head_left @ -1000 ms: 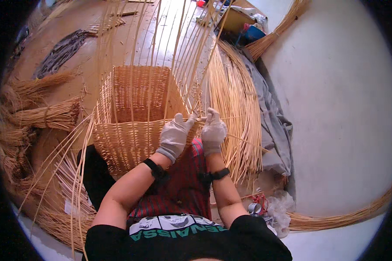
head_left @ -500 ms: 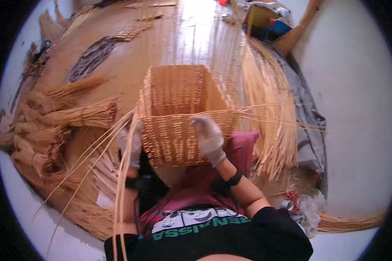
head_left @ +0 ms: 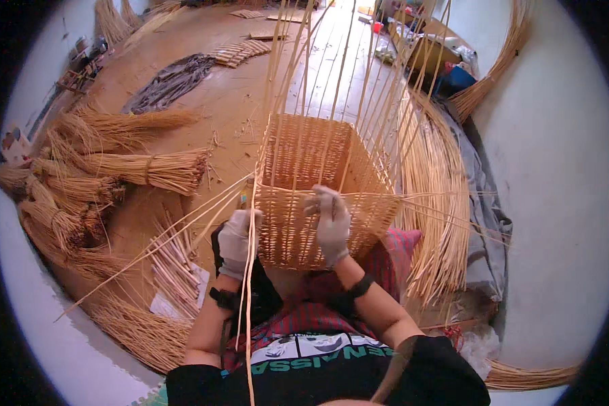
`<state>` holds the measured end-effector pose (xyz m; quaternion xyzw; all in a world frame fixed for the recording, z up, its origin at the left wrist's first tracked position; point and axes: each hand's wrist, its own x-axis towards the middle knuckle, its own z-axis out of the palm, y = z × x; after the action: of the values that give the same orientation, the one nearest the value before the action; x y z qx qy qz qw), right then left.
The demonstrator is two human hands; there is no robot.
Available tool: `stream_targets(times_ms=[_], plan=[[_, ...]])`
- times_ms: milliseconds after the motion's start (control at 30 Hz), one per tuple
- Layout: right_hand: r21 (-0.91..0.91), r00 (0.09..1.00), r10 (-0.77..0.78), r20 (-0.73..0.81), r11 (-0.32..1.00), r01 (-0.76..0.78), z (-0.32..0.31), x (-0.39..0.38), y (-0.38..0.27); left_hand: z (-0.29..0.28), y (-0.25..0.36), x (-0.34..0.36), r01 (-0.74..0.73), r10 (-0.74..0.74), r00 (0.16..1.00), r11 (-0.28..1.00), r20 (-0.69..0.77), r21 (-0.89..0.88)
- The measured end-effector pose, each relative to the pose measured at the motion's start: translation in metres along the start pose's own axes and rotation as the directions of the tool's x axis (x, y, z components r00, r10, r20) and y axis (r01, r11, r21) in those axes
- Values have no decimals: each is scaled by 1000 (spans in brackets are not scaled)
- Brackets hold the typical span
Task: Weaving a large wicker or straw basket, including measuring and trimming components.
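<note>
A square, open-topped wicker basket [head_left: 291, 230] sits tilted on my lap, its woven walls topped by long upright stakes [head_left: 345, 61]. At its front left corner, my left hand [head_left: 239, 238], in a pale glove, is closed around a long wicker strand [head_left: 249, 304] that hangs down past my forearm. A small yellowish thing [head_left: 243, 196] shows just above that hand, too little of it to name. My right hand [head_left: 333, 230], gloved too, is against the front wall with fingertips curled at the rim. What those fingers pinch is hidden. Loose strands [head_left: 162, 247] stick out left of the basket.
Tied wicker bundles [head_left: 149, 169] lie on the floor at left, above some thicker cut sticks [head_left: 172, 271]. Long pale strands [head_left: 433, 223] and a grey cloth [head_left: 484, 230] lie at right beside the wall. Farther off are a dark crumpled cloth [head_left: 169, 81] and an open box [head_left: 430, 54].
The basket now appears farther right. My left hand has come into fuller view, closed at the corner. My right hand's fingers have gone from lying along the front wall to curling at the rim.
</note>
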<state>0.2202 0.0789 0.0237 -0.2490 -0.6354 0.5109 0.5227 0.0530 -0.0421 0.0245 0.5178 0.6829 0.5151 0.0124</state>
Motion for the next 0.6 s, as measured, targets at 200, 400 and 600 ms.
stream_targets(times_ms=[200, 400, 600], plan=[[84, 946, 324, -3, 943, -322, -12, 43, 3, 17, 19, 30, -184, 41, 941, 894, 335, 408], [-735, 883, -402, 243, 518, 438, 54, 149, -43, 32, 16, 36, -95, -4, 974, 900, 226, 426], [-32, 977, -180, -111, 984, 178, -51, 48, 8, 48, 3, 25, -238, 223, 971, 859, 88, 454]])
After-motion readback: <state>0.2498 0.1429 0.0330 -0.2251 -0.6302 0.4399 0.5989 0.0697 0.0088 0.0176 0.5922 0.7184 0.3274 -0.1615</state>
